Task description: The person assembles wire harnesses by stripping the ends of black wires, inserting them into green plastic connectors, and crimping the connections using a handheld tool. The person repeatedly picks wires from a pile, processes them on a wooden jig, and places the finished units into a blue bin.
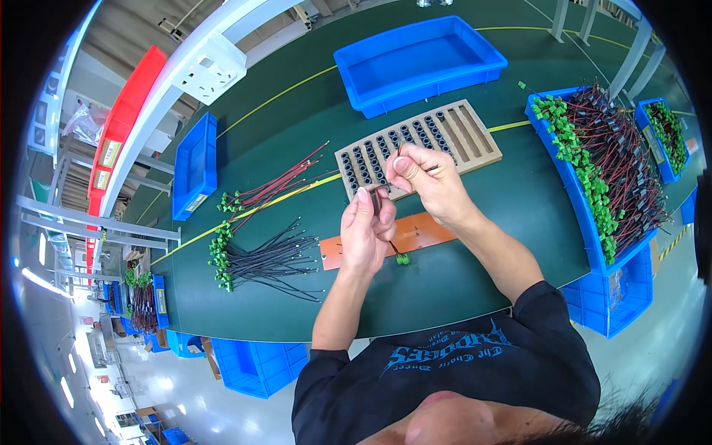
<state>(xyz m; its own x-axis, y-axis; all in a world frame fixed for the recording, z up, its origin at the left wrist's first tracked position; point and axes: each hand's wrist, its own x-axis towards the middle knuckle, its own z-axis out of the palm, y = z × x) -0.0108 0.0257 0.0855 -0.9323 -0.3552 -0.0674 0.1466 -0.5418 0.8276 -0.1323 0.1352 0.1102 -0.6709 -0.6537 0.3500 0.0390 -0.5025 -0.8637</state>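
Observation:
My left hand (363, 231) is closed, thumb against fingers, round a small dark piece with a thin wire; its exact kind is partly hidden. Just right of it and higher, my right hand (429, 182) pinches a thin dark wire whose tip sticks up above the fingers. Below the hands, a green connector (403, 259) shows at the lower edge of an orange strip (437, 228), with a short dark wire running up from it. Behind the hands stands a tan slotted tray (486, 148) holding rows of black ring-ended cylinders (393, 139), partly covered by my right hand.
Left lie a bundle of black wires (271, 256) and red ones (278, 185), with green connectors. A blue bin (560, 159) at right is full of wired assemblies. Another blue bin (419, 63) stands at the back, one (194, 167) far left. A socket box (213, 68) hangs on the frame.

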